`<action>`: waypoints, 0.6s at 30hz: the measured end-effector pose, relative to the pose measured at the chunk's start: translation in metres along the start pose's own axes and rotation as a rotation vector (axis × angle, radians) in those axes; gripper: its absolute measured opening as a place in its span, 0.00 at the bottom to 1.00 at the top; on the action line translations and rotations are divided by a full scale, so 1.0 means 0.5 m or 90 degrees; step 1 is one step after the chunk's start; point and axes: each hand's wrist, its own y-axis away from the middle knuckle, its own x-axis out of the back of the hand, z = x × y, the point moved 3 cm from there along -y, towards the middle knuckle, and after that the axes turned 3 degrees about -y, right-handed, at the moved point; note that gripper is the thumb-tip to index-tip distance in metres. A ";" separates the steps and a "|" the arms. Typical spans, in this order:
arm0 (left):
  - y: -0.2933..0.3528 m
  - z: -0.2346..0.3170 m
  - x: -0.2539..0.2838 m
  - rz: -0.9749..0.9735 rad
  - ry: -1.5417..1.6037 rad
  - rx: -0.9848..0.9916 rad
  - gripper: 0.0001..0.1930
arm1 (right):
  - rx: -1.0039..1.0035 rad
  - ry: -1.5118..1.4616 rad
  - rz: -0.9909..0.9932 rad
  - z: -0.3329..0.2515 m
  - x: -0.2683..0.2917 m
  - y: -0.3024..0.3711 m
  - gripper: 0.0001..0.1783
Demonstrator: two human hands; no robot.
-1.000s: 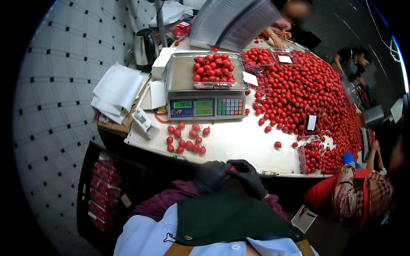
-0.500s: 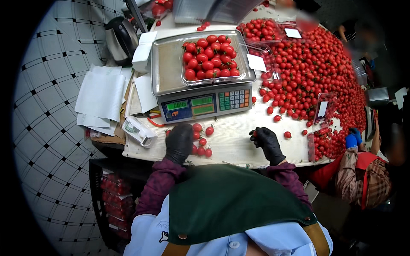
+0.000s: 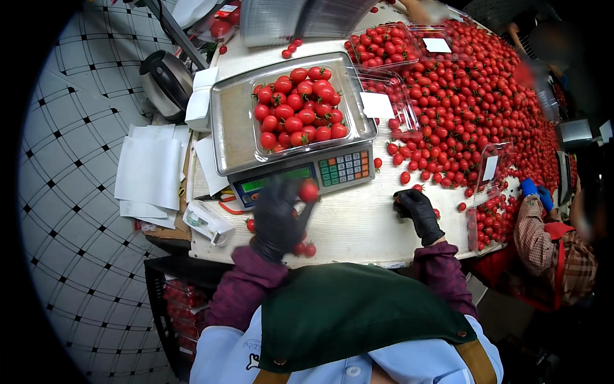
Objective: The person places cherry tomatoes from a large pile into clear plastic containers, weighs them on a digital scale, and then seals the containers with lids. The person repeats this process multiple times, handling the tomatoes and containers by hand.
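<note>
My left hand (image 3: pixel 276 221), in a black glove and blurred by motion, is raised before the scale and pinches a cherry tomato (image 3: pixel 308 191). The scale (image 3: pixel 345 168) carries a clear punnet (image 3: pixel 257 131) heaped with red cherry tomatoes (image 3: pixel 294 123) on its steel pan (image 3: pixel 231 121). My right hand (image 3: pixel 419 214), also black-gloved, hovers over the table right of the scale. Its fingers are curled closed, and what they hold, if anything, is hidden. A few loose tomatoes (image 3: pixel 309 249) lie below my left hand, partly covered by it.
A large pile of cherry tomatoes (image 3: pixel 473 96) spreads across the right, with filled punnets (image 3: pixel 384 46) along its edge. Left of the scale are white paper sheets (image 3: pixel 148 168), a small white device (image 3: pixel 208 222) and a kettle (image 3: pixel 166 83). Another person's blue-gloved hands (image 3: pixel 536 192) work at the far right.
My left hand has risen from the loose tomatoes toward the scale with a tomato in its fingers. My right hand has shifted slightly right. The whole view has swung a little.
</note>
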 end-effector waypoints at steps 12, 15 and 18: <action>-0.091 -0.201 0.059 0.086 0.141 0.206 0.13 | 0.101 -0.229 -0.046 -0.168 -0.134 -0.046 0.18; -0.078 -0.263 0.045 0.116 0.248 0.239 0.13 | 0.170 -0.371 -0.023 -0.234 -0.173 -0.081 0.18; -0.108 -0.310 0.031 0.128 0.276 0.292 0.11 | 0.527 -0.166 0.089 -0.331 -0.242 -0.039 0.18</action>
